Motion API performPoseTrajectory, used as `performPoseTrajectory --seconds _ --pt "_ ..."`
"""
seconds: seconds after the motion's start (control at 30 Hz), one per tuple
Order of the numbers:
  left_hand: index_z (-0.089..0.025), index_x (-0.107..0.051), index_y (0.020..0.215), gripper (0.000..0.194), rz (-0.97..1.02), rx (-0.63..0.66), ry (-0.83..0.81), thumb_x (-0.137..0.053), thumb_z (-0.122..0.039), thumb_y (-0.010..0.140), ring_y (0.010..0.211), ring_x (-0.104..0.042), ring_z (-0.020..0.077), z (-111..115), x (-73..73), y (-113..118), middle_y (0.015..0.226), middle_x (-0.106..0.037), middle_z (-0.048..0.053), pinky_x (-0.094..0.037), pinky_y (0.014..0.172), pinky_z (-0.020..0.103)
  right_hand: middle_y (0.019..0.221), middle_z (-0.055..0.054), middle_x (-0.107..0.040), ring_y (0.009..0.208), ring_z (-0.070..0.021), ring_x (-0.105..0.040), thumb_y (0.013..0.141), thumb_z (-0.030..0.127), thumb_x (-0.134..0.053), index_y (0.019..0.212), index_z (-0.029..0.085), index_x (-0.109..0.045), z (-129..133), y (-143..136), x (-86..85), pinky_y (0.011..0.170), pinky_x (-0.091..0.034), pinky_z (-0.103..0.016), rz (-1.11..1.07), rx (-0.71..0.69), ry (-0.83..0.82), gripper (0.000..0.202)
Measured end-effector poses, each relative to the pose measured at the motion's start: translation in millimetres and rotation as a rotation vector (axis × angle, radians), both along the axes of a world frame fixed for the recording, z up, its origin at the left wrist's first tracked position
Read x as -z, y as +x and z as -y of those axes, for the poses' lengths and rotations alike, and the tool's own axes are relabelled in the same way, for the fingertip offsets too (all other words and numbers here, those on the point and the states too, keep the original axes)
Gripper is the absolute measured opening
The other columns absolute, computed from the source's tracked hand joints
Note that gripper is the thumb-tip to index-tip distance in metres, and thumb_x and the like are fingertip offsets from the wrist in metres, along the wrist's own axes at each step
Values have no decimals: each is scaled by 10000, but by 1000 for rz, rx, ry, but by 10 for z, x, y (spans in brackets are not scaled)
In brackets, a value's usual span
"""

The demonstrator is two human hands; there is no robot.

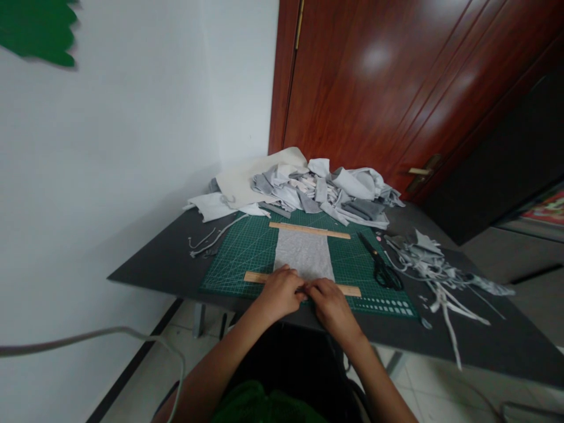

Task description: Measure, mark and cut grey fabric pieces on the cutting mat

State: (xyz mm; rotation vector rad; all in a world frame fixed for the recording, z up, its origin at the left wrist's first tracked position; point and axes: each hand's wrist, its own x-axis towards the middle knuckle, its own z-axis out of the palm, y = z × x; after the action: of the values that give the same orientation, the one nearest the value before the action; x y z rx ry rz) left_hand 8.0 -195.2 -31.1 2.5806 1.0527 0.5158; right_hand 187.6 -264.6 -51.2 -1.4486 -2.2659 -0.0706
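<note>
The left hand (282, 291) and the right hand (328, 298) meet at the near edge of a grey cloth (304, 251), their fingers curled inward and nearly touching. Something small and dark seems to sit between the fingertips, but the hands cover it, so I cannot tell whether they are pinching it, the cloth or only pressing down.

The cloth lies flat in the middle of a green cutting mat (242, 252), which rests on a dark tabletop (154, 261). A near wooden ruler (350, 291) runs crosswise under the hands at the cloth's near end, and a far wooden ruler (339, 234) lies across its far end. Black-handled scissors (388, 276) lie on the mat to the right of the cloth, blades pointing away from the person.

Behind the mat is a heap of white and grey fabric (361, 182), in front of a reddish-brown door (352, 88). A tangle of grey scraps (418, 255) lies at the right, and pale cords (220, 234) lie at the left.
</note>
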Motion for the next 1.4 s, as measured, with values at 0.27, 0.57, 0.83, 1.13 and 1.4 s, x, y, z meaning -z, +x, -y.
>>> performPoseTrajectory --seconds 0.27,0.57,0.83,1.13,1.4 --pt "-213 -784 890 51 25 3 -44 -773 -227 842 1007 -610 281 5 -2 -7 880 -680 67 -482 887 388 1075 -105 -685 985 -255 -619 905 -25 -543 1232 191 -670 32 50 -27 887 -511 -384 44 27 -3 412" --pt "-217 -787 948 143 88 -45 -76 -810 -230 808 1074 -607 287 22 49 -10 929 -690 71 -473 961 395 1062 -103 -682 987 -259 -621 846 -76 -483 1127 203 -702 151 306 -9 876 -519 -393 88 91 -17 452" --pt "-208 -795 978 195 54 -17 -68 -840 -274 801 1045 -614 287 2 19 -18 941 -705 74 -476 919 381 1132 -120 -675 1058 -270 -610 852 -65 -457 1138 197 -692 285 622 98 938 -528 -424 69 136 43 453" --pt "-230 -796 936 132 41 -12 -56 -825 -263 812 1005 -604 268 13 -4 -19 890 -683 59 -471 888 367 994 -109 -671 916 -269 -604 817 -65 -443 1048 201 -705 324 699 -5 832 -515 -406 112 231 26 439" --pt "-232 -804 983 142 67 -10 -45 -761 -293 862 970 -611 270 48 -69 -17 857 -688 62 -472 899 385 984 -84 -662 929 -228 -641 1002 137 -460 1022 222 -659 76 367 -380 835 -520 -347 -332 81 -37 218"
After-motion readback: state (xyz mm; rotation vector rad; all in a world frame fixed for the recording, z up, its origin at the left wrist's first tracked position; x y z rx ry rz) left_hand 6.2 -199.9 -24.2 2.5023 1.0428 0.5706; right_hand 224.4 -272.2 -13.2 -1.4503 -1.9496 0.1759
